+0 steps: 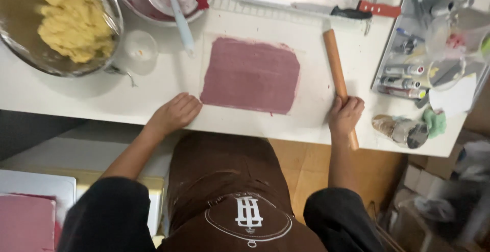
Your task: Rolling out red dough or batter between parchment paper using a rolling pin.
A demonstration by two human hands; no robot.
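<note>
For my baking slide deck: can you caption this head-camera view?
Left hand rests beside a rolled pink dough sheet; right hand grips a wooden rolling pin.

Small labelled food-colouring tubes [403, 76] lie side by side in a metal tray [395, 38] at the table's right end. A crumpled clear wrapper [400, 129] lies just below it.

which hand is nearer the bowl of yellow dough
Left. The left hand rests on the table edge below and right of the bowl of yellow dough; the right hand grips the rolling pin far across the pink dough sheet.
</note>
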